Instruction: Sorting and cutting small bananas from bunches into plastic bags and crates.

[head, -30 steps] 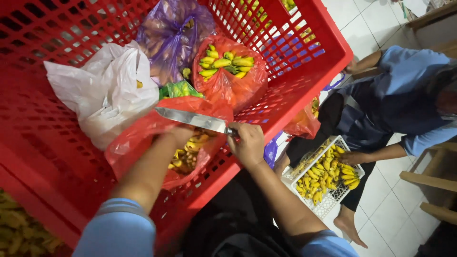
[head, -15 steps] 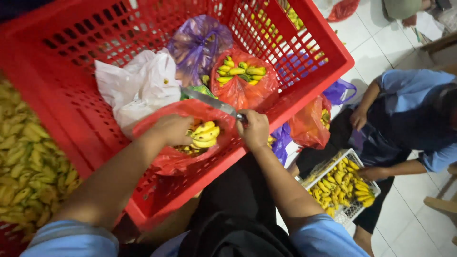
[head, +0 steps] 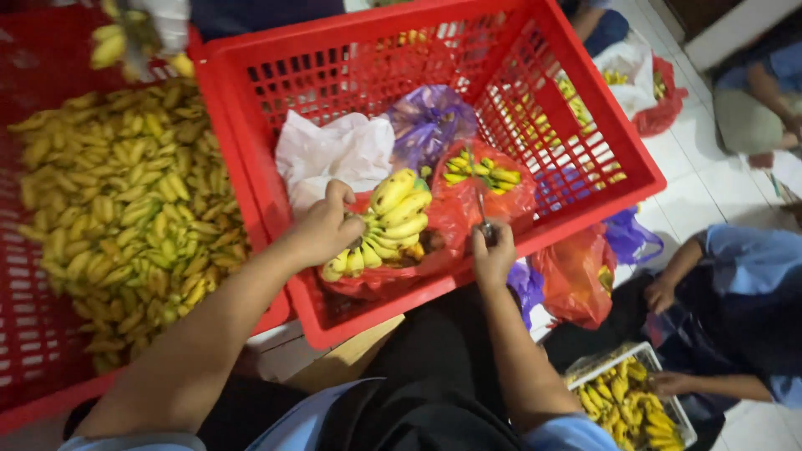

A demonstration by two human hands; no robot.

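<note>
Head view: nearest, the left hand [head: 327,230] has its grip clamped on a bunch of yellow bananas [head: 388,225] over a red plastic bag [head: 393,276] inside the red crate [head: 585,125]. Just beside, the right hand [head: 493,255] grips a knife [head: 482,213] upright. Beyond lie a second red bag [head: 493,188], a white bag [head: 334,154] and a purple bag [head: 430,121].

Yellow bananas [head: 393,221], red crate [head: 434,50], purple bag [head: 428,121], white bag [head: 334,154]

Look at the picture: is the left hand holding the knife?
No: the left hand grips a banana bunch; the right hand holds the knife.
</note>
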